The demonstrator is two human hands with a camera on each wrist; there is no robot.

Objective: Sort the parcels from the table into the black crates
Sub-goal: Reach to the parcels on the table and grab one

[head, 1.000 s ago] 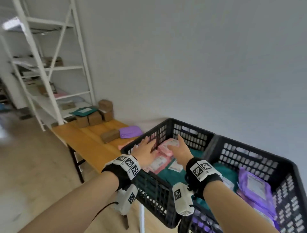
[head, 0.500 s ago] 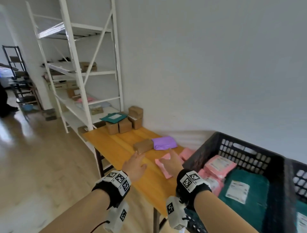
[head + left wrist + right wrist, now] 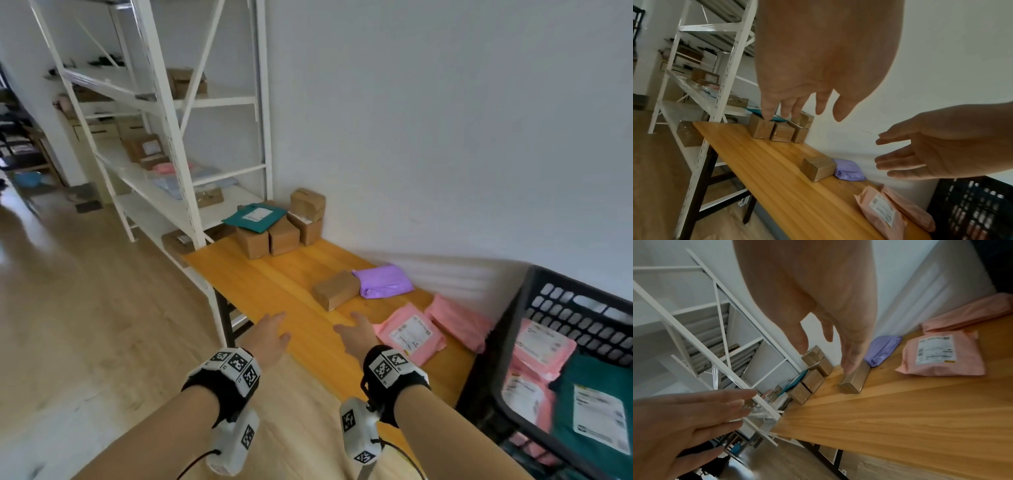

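Hovering above the near edge of the wooden table [image 3: 274, 284], low in the middle of the head view: left hand [image 3: 269, 337] and right hand [image 3: 356, 337], both empty, fingers loosely spread, gripping nothing. Facing each other palm to palm in the wrist views, left hand [image 3: 818, 65] filling the upper centre and right hand [image 3: 941, 146] entering from the right edge.

Lying flat just right of the right hand, touching nothing but the tabletop and its neighbour: a pink parcel [image 3: 409, 334] with its white label facing up. Sitting behind it, toward the wall and partly overlapped by it: a second pink parcel [image 3: 459, 322]. Resting side by side in the centre of the frame, touching: a small brown box [image 3: 337, 289] and a purple parcel [image 3: 382, 281]. Standing at the far end of the table, upper centre: a cluster of brown boxes [image 3: 281, 233] with a green parcel [image 3: 255, 216] lying across two of them.

Occupying the lower right corner: a black crate [image 3: 575, 308], holding pink parcels and a green one. Rising in the upper left: a white shelving rack [image 3: 191, 102] carrying more boxes.
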